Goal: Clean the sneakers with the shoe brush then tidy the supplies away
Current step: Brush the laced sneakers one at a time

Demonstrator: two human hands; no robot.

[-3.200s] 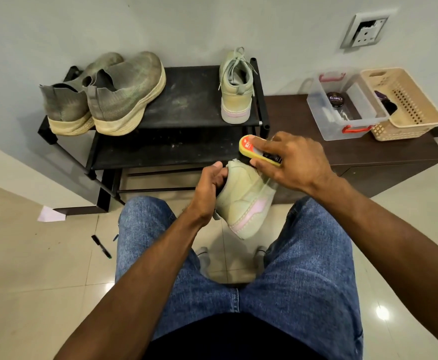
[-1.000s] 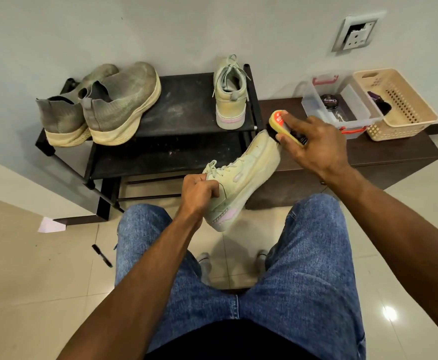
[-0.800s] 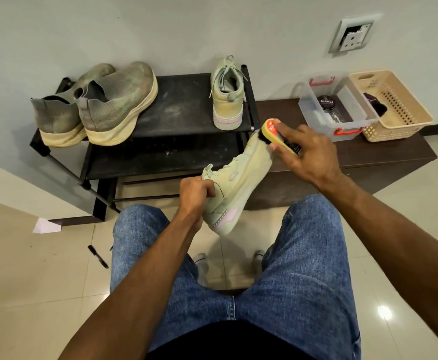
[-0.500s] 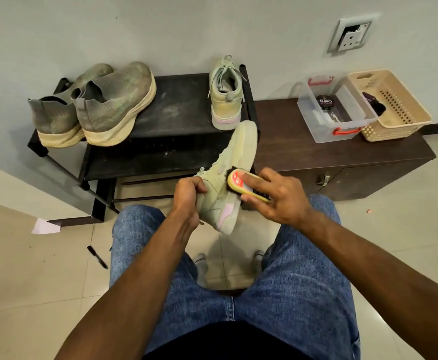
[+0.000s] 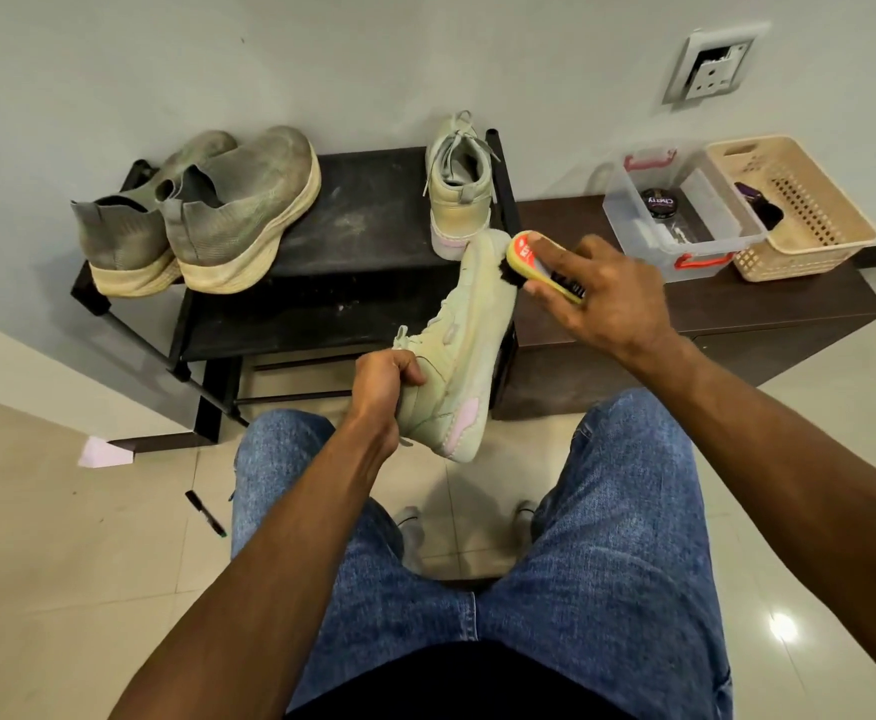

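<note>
A pale green sneaker (image 5: 464, 350) with pink patches is held above my knees, toe pointing up and away. My left hand (image 5: 384, 389) grips it at the ankle opening. My right hand (image 5: 602, 298) holds the yellow shoe brush (image 5: 532, 262), whose dark bristles touch the sneaker's toe. The matching sneaker (image 5: 459, 187) stands upright on the black shoe rack (image 5: 363, 220). Two grey knit sneakers (image 5: 202, 215) with cream soles sit at the rack's left end.
On a dark low cabinet (image 5: 789, 309) to the right stand a clear plastic box (image 5: 680, 205) holding a polish tin (image 5: 659, 202) and a beige basket (image 5: 794, 205). A black marker (image 5: 206, 513) and a paper scrap (image 5: 100, 453) lie on the tiled floor.
My right hand has carried the brush from the sneaker's side near the heel back up to the toe. The left hand keeps its grip and the shoe stays tilted.
</note>
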